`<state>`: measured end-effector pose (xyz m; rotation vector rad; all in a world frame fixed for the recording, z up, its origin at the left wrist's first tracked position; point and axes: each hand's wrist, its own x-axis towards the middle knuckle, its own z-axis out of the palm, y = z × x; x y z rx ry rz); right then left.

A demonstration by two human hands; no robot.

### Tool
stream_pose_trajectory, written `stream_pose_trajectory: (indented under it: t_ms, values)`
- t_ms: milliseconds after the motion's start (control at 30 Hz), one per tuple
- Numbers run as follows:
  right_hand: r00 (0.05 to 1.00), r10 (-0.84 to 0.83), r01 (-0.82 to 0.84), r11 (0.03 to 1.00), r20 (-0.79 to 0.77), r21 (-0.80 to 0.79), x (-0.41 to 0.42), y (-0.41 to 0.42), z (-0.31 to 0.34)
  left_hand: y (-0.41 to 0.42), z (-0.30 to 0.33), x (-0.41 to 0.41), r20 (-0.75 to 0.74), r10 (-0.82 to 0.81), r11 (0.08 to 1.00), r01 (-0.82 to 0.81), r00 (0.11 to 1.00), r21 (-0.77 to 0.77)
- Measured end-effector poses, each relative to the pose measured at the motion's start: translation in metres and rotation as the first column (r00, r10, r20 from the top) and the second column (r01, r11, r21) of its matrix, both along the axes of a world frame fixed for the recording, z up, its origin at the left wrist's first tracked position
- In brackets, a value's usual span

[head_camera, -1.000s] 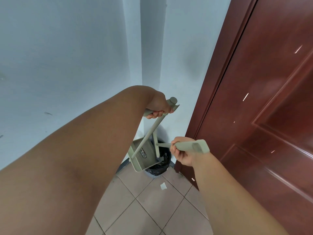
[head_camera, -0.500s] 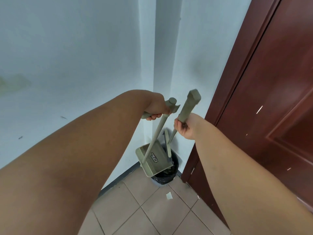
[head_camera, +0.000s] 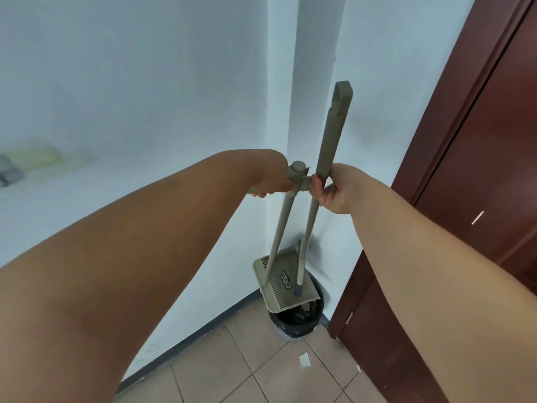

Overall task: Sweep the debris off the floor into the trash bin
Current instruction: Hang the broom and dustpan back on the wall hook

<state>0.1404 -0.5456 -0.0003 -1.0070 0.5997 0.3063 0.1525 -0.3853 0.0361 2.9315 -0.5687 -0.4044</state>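
My left hand (head_camera: pixel 273 181) grips the top handle of a grey-green long-handled dustpan (head_camera: pixel 283 282), whose pan hangs tilted over a small trash bin (head_camera: pixel 293 324) lined with a black bag in the wall corner. My right hand (head_camera: pixel 334 189) is closed around the grey-green broom handle (head_camera: pixel 331 135), which stands almost upright beside the dustpan pole. The broom's lower end rests against the pan above the bin; its bristles are hidden. A white scrap of paper (head_camera: pixel 304 359) lies on the tiled floor in front of the bin.
A dark red wooden door (head_camera: pixel 470 199) fills the right side, close to the bin. Pale blue walls (head_camera: pixel 145 97) meet in a corner behind the bin. Beige floor tiles (head_camera: pixel 232 376) spread toward me, with a small white fleck near the door's foot.
My right hand has swung the broom handle from lying across to nearly upright and brought it next to my left hand. The dustpan stays over the bin.
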Motion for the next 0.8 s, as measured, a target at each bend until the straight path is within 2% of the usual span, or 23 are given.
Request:
stream_pose_trajectory:
  t_ms: [133,233,400,633,800]
  values:
    - [0.999,0.033,-0.033,0.999,0.013,-0.015,0.005,0.006,0.029,0.014,0.013,0.001,0.153,-0.024,0.998,0.015,0.988,0.058]
    - [0.992,0.124,-0.122,0.989,0.009,-0.086,0.008,0.013,0.046,0.022,0.022,0.003,0.292,-0.076,0.994,0.050,0.953,0.095]
    - [0.971,0.238,-0.232,0.961,0.021,-0.151,0.012,0.028,0.075,0.041,0.037,0.003,0.414,-0.049,0.998,0.030,0.909,0.051]
    - [0.923,0.384,-0.379,0.901,-0.017,-0.211,0.018,0.053,0.106,0.068,0.057,-0.002,0.505,-0.050,0.999,0.033,0.862,0.042]
    - [0.902,0.430,-0.422,0.861,-0.038,-0.284,0.021,0.065,0.119,0.081,0.072,-0.005,0.536,-0.070,0.997,0.036,0.841,0.074]
